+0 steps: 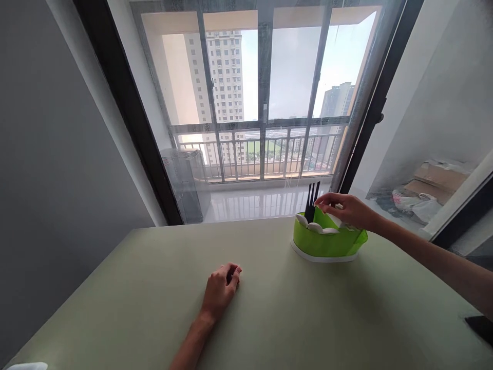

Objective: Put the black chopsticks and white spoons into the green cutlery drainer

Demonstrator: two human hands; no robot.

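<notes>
Head view: right hand [348, 209] beside the black sticks [309, 213]

It's half-curled over the green caddy [325, 243], at two o'clock from the left hand [220, 289]; whether it grips anything, I cannot tell. The left lies loosely curled on the table [265, 318], any hold hidden. A sideways snag could, I judge, tip the caddy.

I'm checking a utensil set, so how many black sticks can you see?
3 black sticks: left, middle and right, standing close together in the left end of the green holder, beside the right hand. More may be hidden.
</notes>
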